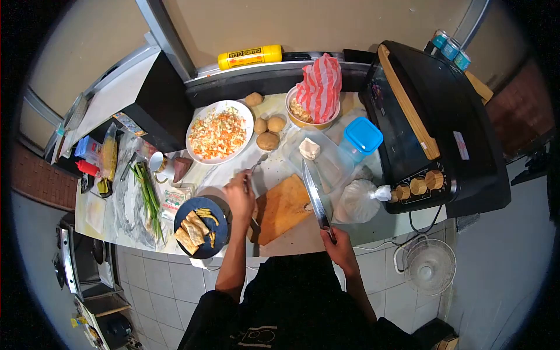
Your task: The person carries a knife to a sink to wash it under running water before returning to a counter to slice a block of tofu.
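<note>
My right hand (339, 249) is closed around the handle of a large kitchen knife (315, 198), its blade slanting up and away past the board's right edge. The fingers of my left hand (240, 191) are pinched on a slim metal utensil (260, 160), whose kind I cannot tell. Below and between both hands lies a wooden cutting board (279, 213). Beyond the knife tip, a white lump (310, 149) sits on a clear plastic container (329, 169). To the left of my forearm, a dark blue plate (201, 249) carries fried rolls and yellowish strips.
A white bowl (192, 149) of chopped vegetables stands at the back, beside several potatoes (268, 140). Right of them are a bowl with a striped bag (319, 90), a blue-lidded tub (363, 137), a tied plastic bag (357, 201) and a black oven (443, 128). Green onions (147, 198) lie left.
</note>
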Demonstrator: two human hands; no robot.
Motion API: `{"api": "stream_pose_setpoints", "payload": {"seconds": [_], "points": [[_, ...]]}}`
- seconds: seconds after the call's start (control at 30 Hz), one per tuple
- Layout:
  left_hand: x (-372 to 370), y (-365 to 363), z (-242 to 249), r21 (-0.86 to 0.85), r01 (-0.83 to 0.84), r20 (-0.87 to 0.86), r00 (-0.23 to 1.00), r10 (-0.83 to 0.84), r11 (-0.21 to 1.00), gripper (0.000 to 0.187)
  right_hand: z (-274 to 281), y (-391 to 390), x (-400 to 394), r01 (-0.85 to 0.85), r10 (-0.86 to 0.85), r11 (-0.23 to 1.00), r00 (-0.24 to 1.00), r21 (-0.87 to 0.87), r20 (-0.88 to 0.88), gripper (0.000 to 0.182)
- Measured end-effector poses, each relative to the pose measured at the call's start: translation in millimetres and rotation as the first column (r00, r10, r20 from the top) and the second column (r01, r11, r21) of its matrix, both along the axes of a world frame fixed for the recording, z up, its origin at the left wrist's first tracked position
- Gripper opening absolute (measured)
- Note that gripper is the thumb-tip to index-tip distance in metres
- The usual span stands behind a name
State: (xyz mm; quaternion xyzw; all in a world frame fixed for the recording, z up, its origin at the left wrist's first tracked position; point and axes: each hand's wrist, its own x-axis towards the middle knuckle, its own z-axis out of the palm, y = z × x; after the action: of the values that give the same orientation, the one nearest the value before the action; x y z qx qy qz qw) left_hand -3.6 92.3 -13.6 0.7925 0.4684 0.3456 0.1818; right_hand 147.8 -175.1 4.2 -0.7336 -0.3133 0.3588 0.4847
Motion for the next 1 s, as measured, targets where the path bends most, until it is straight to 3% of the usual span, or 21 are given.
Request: {"api": "stream_pose_setpoints", "payload": {"seconds": [0.03, 0.1, 0.17, 0.23, 0.3, 0.33, 0.37, 0.43, 0.53, 0.63, 0.7, 0.73, 0.77, 0.83, 0.9, 0.97, 1.0], "points": [[2.2, 2.9, 14.9, -0.053, -0.025, 0.117, 0.993, 0.031, 0.998, 0.026, -5.1, -3.7, 1.4, 0.003, -0.003, 1.0, 1.0, -0.011, 0.003, 0.025], [10.2, -15.7, 41.0, -0.143, 0.04, 0.081, 0.996, -0.029, 0.989, 0.036, -7.3, -8.1, 2.5, 0.001, -0.001, 1.0, 1.0, -0.018, 0.007, 0.026], [18.3, -40.2, 29.9, 0.081, 0.217, -0.17, 0.965, -0.201, 0.973, 0.04, -4.5, -8.1, 2.7, -0.006, 0.006, 1.0, 1.0, -0.003, 0.011, 0.026], [18.0, -45.1, 16.6, 0.147, 0.314, -0.287, 0.921, -0.263, 0.938, 0.039, -3.7, -8.3, 2.8, -0.025, 0.024, 0.999, 0.999, -0.04, -0.026, 0.025], [19.0, -27.0, 0.0, 0.107, 0.31, -0.245, 0.929, -0.277, 0.945, 0.032, -3.1, -9.3, 1.8, -0.031, 0.029, 0.999, 0.999, -0.038, -0.033, 0.025], [21.7, -3.8, 2.3, -0.03, 0.207, -0.161, 0.964, -0.209, 0.978, 0.026, -2.2, -10.1, 0.1, -0.025, 0.025, 1.0, 0.999, -0.017, -0.021, 0.025], [15.9, 5.3, 3.5, -0.198, 0.126, 0.13, 0.986, -0.101, 0.972, 0.02, -1.8, -11.5, -0.2, -0.019, 0.02, 1.0, 1.0, 0.003, -0.007, 0.025], [16.1, 14.0, 29.5, -0.293, -0.036, 0.369, 0.918, 0.148, 0.955, 0.027, -9.1, -16.5, 0.7, -0.002, 0.001, 1.0, 1.0, -0.012, -0.022, 0.024], [22.4, -23.1, 39.9, -0.181, 0.15, 0.061, 0.988, -0.141, 0.972, 0.032, -13.1, -18.4, -3.3, 0.023, -0.022, 1.0, 0.999, 0.006, -0.028, 0.024], [19.3, -32.4, -3.3, 0.098, 0.424, -0.205, 0.894, -0.399, 0.9, 0.046, -15.9, -18.3, -3.8, 0.016, -0.016, 1.0, 1.0, -0.027, -0.016, 0.024], [14.4, -4.2, -1.4, -0.101, 0.031, -0.118, 0.992, -0.043, 0.994, 0.022, -13.5, -19.0, -4.0, 0.011, -0.011, 0.999, 1.0, -0.042, -0.001, 0.026], [12.0, 12.3, 0.6, -0.191, -0.103, 0.201, 0.969, 0.141, 0.976, 0.009, -7.3, -18.2, -4.8, 0.011, -0.01, 0.999, 1.0, -0.033, 0.011, 0.026], [5.6, 31.3, -13.9, -0.086, -0.24, 0.467, 0.848, 0.252, 0.967, 0.008, -3.8, -17.7, -5.3, 0.01, -0.009, 1.0, 1.0, -0.022, 0.024, 0.027], [14.6, 18.2, 14.0, -0.13, -0.251, 0.477, 0.833, 0.282, 0.959, 0.012, -10.3, -20.0, -5.8, 0.021, -0.021, 1.0, 0.999, -0.018, 0.025, 0.027], [18.6, -7.9, 22.3, -0.263, 0.067, 0.174, 0.985, -0.021, 0.963, 0.013, -10.7, -19.4, -7.4, 0.014, -0.013, 1.0, 1.0, -0.026, 0.022, 0.028], [16.4, -31.2, 13.0, -0.277, 0.508, 0.084, 0.858, -0.506, 0.815, 0.012, -4.9, -18.1, -7.1, 0.004, -0.003, 0.999, 1.0, -0.048, 0.023, 0.028], [15.6, -31.7, 3.1, -0.281, 0.614, 0.097, 0.783, -0.614, 0.738, 0.01, -6.8, -17.3, -7.9, 0.009, -0.008, 0.999, 1.0, -0.037, 0.019, 0.027]]}}
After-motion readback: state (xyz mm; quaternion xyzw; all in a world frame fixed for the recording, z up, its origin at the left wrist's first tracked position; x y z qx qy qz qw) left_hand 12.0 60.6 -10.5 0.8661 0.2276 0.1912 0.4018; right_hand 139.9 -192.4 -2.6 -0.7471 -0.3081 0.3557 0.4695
